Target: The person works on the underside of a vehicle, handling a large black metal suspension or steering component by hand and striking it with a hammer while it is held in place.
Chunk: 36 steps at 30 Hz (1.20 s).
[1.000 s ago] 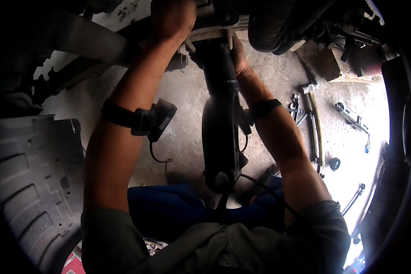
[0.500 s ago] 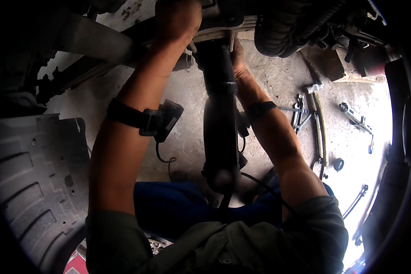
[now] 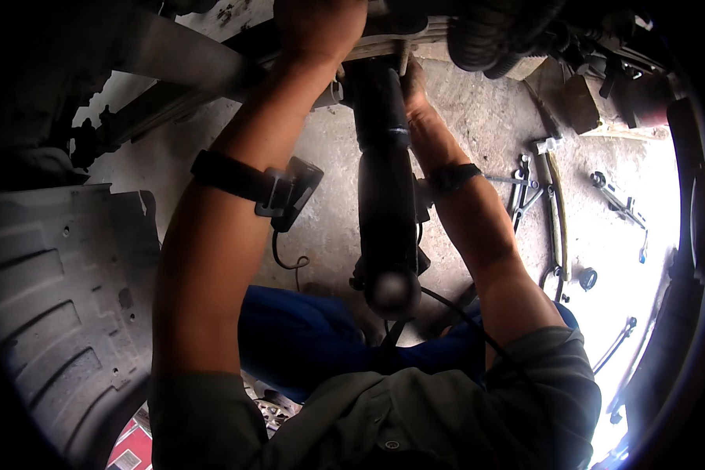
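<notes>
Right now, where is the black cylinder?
In the head view, the black cylinder is just right of centre, between the forearms, its far end beside the right hand.

I'm counting one black shock absorber (image 3: 385, 196), two hands (image 3: 321, 27) near its top end, two black forearm straps (image 3: 231, 176) flanking it, then off to its right one hammer (image 3: 556, 172), one black ring (image 3: 588, 278) and at least two wrenches (image 3: 518, 188).
</notes>
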Tool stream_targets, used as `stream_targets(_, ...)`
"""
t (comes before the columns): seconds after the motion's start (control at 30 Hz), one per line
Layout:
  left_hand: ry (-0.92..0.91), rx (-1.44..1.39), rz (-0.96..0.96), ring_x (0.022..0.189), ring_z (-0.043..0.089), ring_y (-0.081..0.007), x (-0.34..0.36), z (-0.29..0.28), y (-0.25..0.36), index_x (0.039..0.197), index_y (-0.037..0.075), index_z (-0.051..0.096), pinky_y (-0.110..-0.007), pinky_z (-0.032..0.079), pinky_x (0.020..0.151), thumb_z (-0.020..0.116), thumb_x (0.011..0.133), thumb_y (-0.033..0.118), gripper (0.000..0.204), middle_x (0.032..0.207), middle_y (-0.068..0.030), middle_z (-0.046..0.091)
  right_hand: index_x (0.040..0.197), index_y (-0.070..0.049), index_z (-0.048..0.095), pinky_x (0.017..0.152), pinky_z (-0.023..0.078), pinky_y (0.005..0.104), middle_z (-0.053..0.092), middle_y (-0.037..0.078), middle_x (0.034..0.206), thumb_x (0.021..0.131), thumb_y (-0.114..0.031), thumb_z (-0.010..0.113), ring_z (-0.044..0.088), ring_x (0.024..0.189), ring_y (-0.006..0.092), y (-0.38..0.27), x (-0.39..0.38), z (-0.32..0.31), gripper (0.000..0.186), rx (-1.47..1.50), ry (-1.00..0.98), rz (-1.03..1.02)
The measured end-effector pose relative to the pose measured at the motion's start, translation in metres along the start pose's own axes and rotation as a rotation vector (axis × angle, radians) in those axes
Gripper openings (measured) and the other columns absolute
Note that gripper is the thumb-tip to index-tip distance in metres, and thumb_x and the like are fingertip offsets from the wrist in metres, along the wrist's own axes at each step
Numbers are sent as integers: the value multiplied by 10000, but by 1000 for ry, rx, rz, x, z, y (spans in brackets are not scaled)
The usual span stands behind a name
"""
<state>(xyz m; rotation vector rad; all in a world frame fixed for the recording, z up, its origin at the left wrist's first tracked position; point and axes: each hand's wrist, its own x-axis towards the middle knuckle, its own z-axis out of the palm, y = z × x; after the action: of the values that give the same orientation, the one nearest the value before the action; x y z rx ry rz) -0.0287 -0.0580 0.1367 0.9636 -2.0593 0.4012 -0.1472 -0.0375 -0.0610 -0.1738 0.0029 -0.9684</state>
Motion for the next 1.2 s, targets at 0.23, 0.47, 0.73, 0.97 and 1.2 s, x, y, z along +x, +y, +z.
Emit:
stream_targets(0.23, -37, 23, -16, 1002, 601, -357, 4, 1, 0, 1093, 2, 611, -420, 478, 846, 464, 980, 296, 347, 1057, -198, 627, 1355, 35, 463, 916, 518, 549, 594, 245, 1221, 945, -578, 279, 618, 1065, 384, -7, 0, 8, 760, 15, 55, -6)
stream_targets(0.47, -85, 53, -49, 1082, 584, -347, -1, -2, -3, 1161, -11, 596, -402, 457, 915, 423, 1010, 308, 393, 1144, -207, 617, 1381, 22, 446, 917, 495, 625, 601, 279, 1210, 939, -662, 254, 626, 1039, 445, 3, -11, 25, 837, 8, 115, -28)
stream_targets(0.73, -206, 153, -119, 1174, 563, -336, -3, 1, -16, 1239, -27, 579, -383, 433, 992, 376, 1044, 322, 448, 1243, -217, 606, 1296, 18, 490, 815, 540, 593, 624, 264, 1122, 964, -567, 329, 645, 944, 406, 1, -1, 28, 691, -25, 188, -144)
stream_targets(0.97, -256, 315, 19, 1210, 542, -312, -12, -3, -66, 1294, -28, 545, -360, 397, 1042, 378, 1027, 221, 402, 1314, -207, 577, 1197, 18, 541, 702, 578, 575, 657, 250, 991, 993, -475, 393, 672, 803, 386, 6, 1, 36, 554, 38, 27, -125)
stream_targets(1.2, -93, -183, -465, 1290, 485, -212, 11, -4, -55, 1401, -15, 471, -340, 319, 1144, 324, 1056, 223, 445, 1396, -146, 535, 858, -10, 610, 516, 544, 395, 650, 164, 679, 989, -543, 322, 606, 512, 278, -3, -1, 42, 620, 184, 11, -104)
